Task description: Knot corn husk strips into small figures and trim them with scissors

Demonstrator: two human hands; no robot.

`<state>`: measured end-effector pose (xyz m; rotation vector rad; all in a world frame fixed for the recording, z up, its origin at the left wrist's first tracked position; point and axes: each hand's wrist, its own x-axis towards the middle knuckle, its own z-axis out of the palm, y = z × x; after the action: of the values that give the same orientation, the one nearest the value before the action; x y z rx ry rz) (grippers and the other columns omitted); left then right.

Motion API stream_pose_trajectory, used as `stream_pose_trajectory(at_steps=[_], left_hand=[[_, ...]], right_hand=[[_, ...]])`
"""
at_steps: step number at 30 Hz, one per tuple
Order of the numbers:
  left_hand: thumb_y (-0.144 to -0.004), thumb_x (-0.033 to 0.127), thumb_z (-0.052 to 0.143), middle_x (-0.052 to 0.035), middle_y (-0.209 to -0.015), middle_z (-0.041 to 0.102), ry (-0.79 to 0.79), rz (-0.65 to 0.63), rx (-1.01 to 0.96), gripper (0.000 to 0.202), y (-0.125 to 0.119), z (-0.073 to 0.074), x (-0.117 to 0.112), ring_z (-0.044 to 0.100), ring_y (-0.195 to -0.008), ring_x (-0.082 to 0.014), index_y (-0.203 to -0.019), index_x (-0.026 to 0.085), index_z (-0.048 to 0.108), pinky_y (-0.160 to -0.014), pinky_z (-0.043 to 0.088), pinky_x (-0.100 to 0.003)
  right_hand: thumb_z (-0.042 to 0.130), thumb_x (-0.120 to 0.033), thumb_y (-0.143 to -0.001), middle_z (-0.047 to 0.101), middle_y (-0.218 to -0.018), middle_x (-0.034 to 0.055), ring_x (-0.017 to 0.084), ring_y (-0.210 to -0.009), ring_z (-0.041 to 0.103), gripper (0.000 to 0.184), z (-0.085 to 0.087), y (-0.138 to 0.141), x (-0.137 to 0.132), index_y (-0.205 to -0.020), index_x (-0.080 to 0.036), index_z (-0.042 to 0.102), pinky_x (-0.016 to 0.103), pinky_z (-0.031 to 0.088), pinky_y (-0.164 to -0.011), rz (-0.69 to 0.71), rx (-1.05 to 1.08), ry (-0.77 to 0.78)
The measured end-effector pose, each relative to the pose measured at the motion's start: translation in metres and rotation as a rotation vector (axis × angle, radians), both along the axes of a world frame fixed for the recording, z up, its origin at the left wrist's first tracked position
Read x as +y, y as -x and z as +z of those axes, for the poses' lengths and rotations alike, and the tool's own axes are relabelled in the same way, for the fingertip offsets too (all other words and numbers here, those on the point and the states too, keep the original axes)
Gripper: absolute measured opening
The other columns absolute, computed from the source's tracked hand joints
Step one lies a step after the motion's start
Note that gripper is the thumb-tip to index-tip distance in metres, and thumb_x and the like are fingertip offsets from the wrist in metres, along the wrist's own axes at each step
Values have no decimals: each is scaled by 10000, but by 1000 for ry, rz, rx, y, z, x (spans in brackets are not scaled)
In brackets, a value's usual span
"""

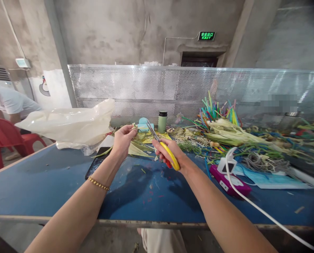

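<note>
My right hand [170, 151] is closed around the yellow and red handles of a pair of scissors [161, 143], whose metal blades point up and to the left. My left hand [123, 139] is raised beside it, fingers pinched on a small pale green leaf piece [134, 125] close to the blade tips. A gold bead bracelet sits on my left wrist. Both hands hover above the blue table [54, 179], over a few loose pale leaves [137, 149].
A white plastic bag [70, 124] lies at the left, a dark phone [95, 165] below it. A green bottle [162, 122] stands at the back. Coloured strips, leaves and cords [225, 130] pile at the right, with a magenta device [229, 181], white cable and blue mask. A person sits far left.
</note>
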<state>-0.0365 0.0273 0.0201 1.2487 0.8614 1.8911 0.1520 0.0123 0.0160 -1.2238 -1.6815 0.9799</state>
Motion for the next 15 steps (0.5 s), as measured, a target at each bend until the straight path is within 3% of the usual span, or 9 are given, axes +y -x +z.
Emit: stream_pose_trajectory(at_steps=[4, 7, 10, 15], left_hand=[[-749, 197, 652, -25, -816, 663, -228, 372, 457, 142, 1, -2, -1, 587, -740, -140, -876, 174, 711, -687, 443, -262], [-757, 99, 583, -35, -891, 658, -321, 543, 660, 203, 1, -4, -3, 599, -833, -163, -883, 194, 712, -767, 461, -292], [-748, 61, 558, -38, -912, 660, -347, 581, 713, 242, 0, -4, -4, 604, -862, -172, -882, 199, 705, -797, 472, -305], [-749, 69, 563, -25, -852, 648, -323, 520, 691, 224, 0, -3, -4, 592, -763, -150, -876, 188, 704, -733, 479, -277]], right_hand=[[604, -631, -832, 613, -667, 13, 76, -444, 518, 458, 5, 0, -10, -864, -175, 562, 162, 395, -343, 101, 72, 97], [559, -624, -869, 610, -665, 11, 89, -459, 541, 454, 9, 1, -19, -943, -177, 562, 171, 416, -358, 154, 101, 151], [545, -638, -870, 615, -675, 19, 96, -477, 558, 482, 10, 1, -21, -964, -165, 560, 180, 439, -374, 171, 99, 137], [600, -673, -813, 611, -670, 9, 89, -488, 554, 534, 6, -3, -14, -967, -163, 567, 171, 441, -375, 168, 89, 135]])
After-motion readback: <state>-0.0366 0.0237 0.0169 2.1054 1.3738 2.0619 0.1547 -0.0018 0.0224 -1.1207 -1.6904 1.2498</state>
